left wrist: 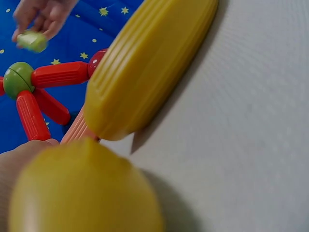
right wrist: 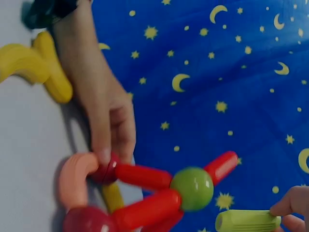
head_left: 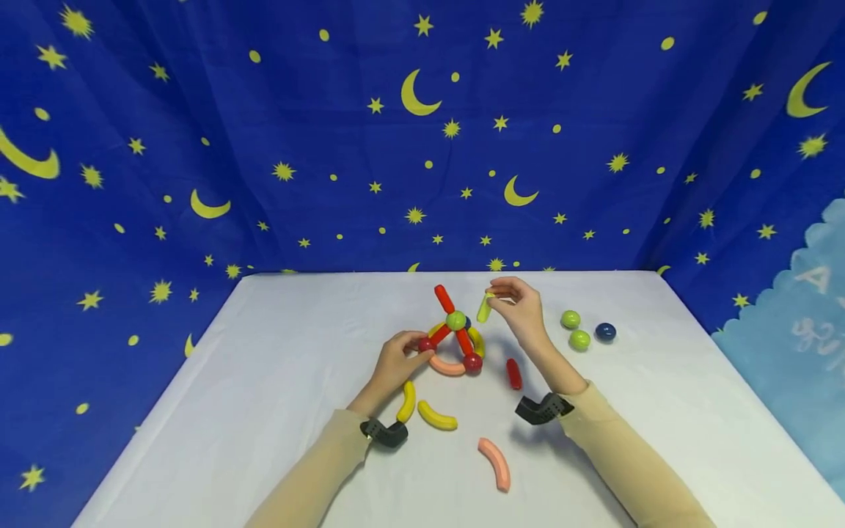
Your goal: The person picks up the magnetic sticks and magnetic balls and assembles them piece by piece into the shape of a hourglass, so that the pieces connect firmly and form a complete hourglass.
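The left hand (head_left: 394,363) pinches a red ball (head_left: 425,345), probably steadying the toy frame (head_left: 465,342) just right of that grip, while the right hand (head_left: 523,312) pinches a green stick (head_left: 485,309) by its upper end.

Multicoloured plastic ball-and-rod frame (head_left: 456,320) between the left hand (head_left: 399,361) and the right hand (head_left: 520,308).
In the right hand, a straight lime-green plastic rod (head_left: 485,308); to the hand's right, two lime-green plastic balls (head_left: 579,340) and a dark blue plastic ball (head_left: 605,332). Before that hand, a straight red plastic rod (head_left: 514,374); before the left, two curved yellow plastic rods (head_left: 437,416); farther before both, a curved pink plastic rod (head_left: 496,465).
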`<state>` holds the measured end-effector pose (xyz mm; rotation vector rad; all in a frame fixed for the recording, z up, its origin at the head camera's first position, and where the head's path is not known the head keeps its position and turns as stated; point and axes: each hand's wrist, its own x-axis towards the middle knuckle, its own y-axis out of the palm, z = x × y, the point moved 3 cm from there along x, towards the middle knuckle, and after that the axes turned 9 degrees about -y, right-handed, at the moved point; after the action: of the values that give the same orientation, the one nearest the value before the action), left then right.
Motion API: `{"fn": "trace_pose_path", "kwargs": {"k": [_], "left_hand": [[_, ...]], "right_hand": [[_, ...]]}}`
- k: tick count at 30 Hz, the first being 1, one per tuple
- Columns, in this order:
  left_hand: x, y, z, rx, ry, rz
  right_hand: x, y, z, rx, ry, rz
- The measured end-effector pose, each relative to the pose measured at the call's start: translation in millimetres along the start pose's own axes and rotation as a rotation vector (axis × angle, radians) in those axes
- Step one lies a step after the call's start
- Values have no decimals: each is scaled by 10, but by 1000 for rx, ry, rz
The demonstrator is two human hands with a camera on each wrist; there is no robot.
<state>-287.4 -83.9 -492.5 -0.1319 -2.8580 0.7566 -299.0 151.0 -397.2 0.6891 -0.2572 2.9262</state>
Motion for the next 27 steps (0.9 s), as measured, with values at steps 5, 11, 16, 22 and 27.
{"fn": "trace_pose_path", "kwargs": {"k": [5,11,16,22,27], "left_hand": [[13,24,11,-4,-2,-1],[21,24,25,-3,-7,-6],[15,18,12,-6,-10,-7],[4,16,-2,16,-7,-8],[13,17,-2,19,-6,-10]], "right_hand": [[91,149,50,62,-20,-48],[138,246,46,91,-11,-52],[140,284,35,96,-9,-33],[122,296,23,80,4,-8],[118,280,14,83,3,14]]}}
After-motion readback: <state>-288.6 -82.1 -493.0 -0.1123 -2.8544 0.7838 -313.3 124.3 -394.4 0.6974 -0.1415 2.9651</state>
